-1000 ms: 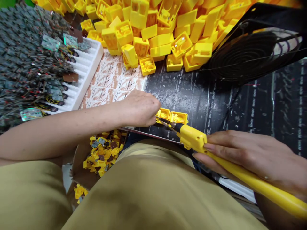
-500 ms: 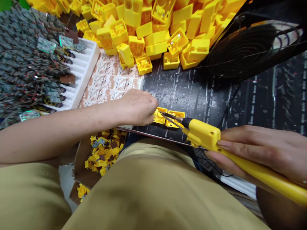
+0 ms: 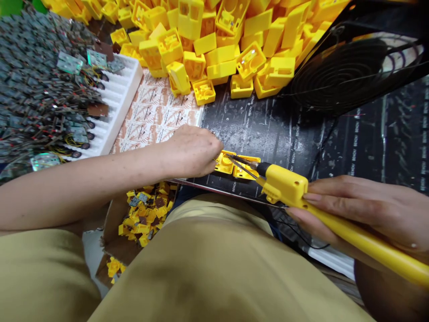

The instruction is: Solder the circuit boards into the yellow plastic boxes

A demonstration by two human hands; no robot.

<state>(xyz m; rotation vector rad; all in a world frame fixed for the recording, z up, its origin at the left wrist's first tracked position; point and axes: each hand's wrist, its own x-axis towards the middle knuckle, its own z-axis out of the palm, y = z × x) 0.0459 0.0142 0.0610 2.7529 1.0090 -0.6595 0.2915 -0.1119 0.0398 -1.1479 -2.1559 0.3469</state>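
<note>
My right hand (image 3: pixel 362 205) is wrapped round a yellow soldering iron (image 3: pixel 284 183), its thin metal tip pointing left over two small open yellow plastic cases. The tip ends at the left case (image 3: pixel 225 163), where a round grille of holes shows. The right case (image 3: pixel 247 173) lies beside it, partly covered by the iron's metal shaft. Curled at the left edge of the left case is my left hand (image 3: pixel 197 150); its fingertips are hidden behind the knuckles, so what they pinch cannot be seen.
A big heap of yellow cases (image 3: pixel 219 56) fills the back of the bench. Wired circuit boards (image 3: pixel 40 89) crowd a white foam tray (image 3: pixel 125 89) at left. A black fan (image 3: pixel 338 76) stands back right. Below the bench edge, a cardboard box (image 3: pixel 115 232) holds yellow parts.
The view has shifted slightly. The iron's tip has moved a little on the left case, and more of its round grille now shows. Both hands keep nearly the same pose.
</note>
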